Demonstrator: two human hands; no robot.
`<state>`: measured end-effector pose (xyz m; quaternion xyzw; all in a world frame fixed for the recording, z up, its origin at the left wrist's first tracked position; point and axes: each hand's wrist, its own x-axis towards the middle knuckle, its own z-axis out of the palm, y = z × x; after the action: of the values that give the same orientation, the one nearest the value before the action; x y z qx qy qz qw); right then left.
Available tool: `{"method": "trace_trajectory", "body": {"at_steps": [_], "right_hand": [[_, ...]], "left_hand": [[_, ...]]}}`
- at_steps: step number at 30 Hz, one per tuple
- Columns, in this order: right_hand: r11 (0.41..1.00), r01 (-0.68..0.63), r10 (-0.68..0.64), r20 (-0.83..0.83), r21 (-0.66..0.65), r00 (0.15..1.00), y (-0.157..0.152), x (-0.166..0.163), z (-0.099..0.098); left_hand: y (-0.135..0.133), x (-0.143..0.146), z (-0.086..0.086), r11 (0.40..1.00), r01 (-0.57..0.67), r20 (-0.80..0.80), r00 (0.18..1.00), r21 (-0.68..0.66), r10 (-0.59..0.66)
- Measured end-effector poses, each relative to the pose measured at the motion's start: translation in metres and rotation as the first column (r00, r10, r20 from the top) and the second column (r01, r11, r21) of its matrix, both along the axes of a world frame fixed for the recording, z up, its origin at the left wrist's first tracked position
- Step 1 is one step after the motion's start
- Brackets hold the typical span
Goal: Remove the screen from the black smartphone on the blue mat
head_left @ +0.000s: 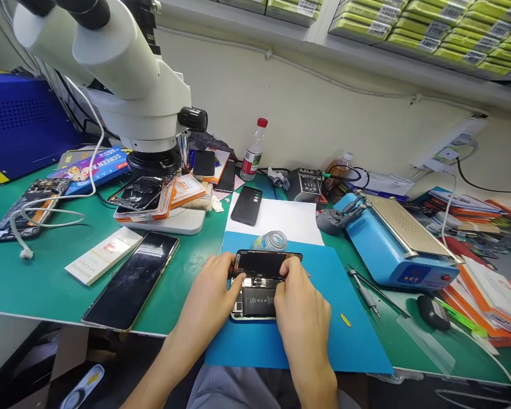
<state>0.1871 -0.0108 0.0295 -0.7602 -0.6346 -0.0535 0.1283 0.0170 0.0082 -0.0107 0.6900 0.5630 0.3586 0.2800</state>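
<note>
An opened smartphone (pixel 237 309) lies on a blue mat, its black battery (pixel 256 301) and circuit parts exposed. Its dark screen (pixel 260 263) is raised over the far part of the body. My left hand (pixel 210 287) grips the screen's left end, thumb at its near edge. At the other end, my right hand (pixel 302 307) pinches the screen, with its curled fingers hiding the body's right side. Just behind the screen is a clear round jar (pixel 272 241). Whether a cable still joins screen and body I cannot tell.
A white microscope (pixel 140 113) towers at the left. In front of it lie a large phone (pixel 132 281) and a white box (pixel 103 255). On the right are a blue heating machine (pixel 378 255), a screwdriver (pixel 366 292), tweezers (pixel 385 295) and a small yellow piece (pixel 345 320).
</note>
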Motion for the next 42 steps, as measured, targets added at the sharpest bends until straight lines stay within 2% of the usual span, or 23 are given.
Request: {"method": "trace_trajectory", "body": {"at_steps": [6, 11, 20, 22, 24, 26, 27, 29, 31, 34, 36, 39, 42], "right_hand": [[0.999, -0.016, 0.02, 0.071, -0.046, 0.997, 0.0, 0.0, 0.005], [0.996, 0.021, -0.011, 0.107, -0.089, 0.994, 0.001, -0.004, 0.013], [0.998, -0.042, 0.047, 0.12, -0.049, 0.992, 0.001, -0.005, 0.007], [0.998, -0.062, 0.06, 0.107, 0.016, 0.992, -0.005, 0.0, 0.007], [0.982, -0.065, 0.057, 0.051, 0.175, 0.997, -0.016, 0.007, 0.006], [0.927, -0.029, 0.064, -0.082, 0.375, 0.995, -0.031, 0.017, 0.005], [0.91, 0.003, 0.076, -0.172, 0.416, 0.982, -0.039, 0.024, 0.003], [0.882, 0.086, 0.097, -0.357, 0.463, 0.929, -0.05, 0.041, 0.0], [0.872, 0.192, 0.077, -0.514, 0.45, 0.855, -0.055, 0.063, -0.003], [0.811, 0.368, 0.045, -0.675, 0.455, 0.736, -0.047, 0.102, -0.008], [0.785, 0.462, 0.051, -0.786, 0.413, 0.616, -0.037, 0.125, -0.012], [0.819, 0.475, 0.078, -0.882, 0.323, 0.465, -0.025, 0.147, -0.016], [0.878, 0.402, 0.091, -0.916, 0.259, 0.391, -0.024, 0.155, -0.022]], "left_hand": [[0.0, -0.001, -0.001, 1.0, 0.002, -0.012, 1.0, 0.014, -0.001], [0.0, -0.001, -0.001, 1.0, 0.013, -0.004, 1.0, 0.004, -0.013], [0.0, -0.002, 0.0, 1.0, 0.005, -0.014, 1.0, 0.008, -0.005], [0.0, -0.002, -0.001, 1.0, 0.001, -0.01, 1.0, 0.007, -0.001], [0.0, -0.003, -0.001, 1.0, 0.0, -0.006, 1.0, -0.002, 0.0], [0.0, -0.003, -0.001, 1.0, -0.002, 0.0, 1.0, -0.017, 0.002], [0.0, -0.003, -0.001, 1.0, -0.004, 0.004, 1.0, -0.024, 0.004], [-0.001, -0.003, 0.0, 0.999, -0.003, 0.013, 1.0, -0.032, 0.003], [-0.002, -0.003, 0.001, 1.0, -0.003, 0.02, 1.0, -0.031, 0.004], [-0.005, -0.004, 0.0, 0.999, -0.034, 0.019, 0.999, -0.02, 0.035], [-0.006, -0.005, 0.0, 0.999, -0.04, 0.022, 0.999, -0.004, 0.04], [-0.007, -0.007, -0.001, 1.0, -0.019, 0.075, 0.997, 0.015, 0.018], [-0.009, -0.008, 0.002, 0.998, -0.056, 0.214, 0.975, -0.022, 0.06]]}}
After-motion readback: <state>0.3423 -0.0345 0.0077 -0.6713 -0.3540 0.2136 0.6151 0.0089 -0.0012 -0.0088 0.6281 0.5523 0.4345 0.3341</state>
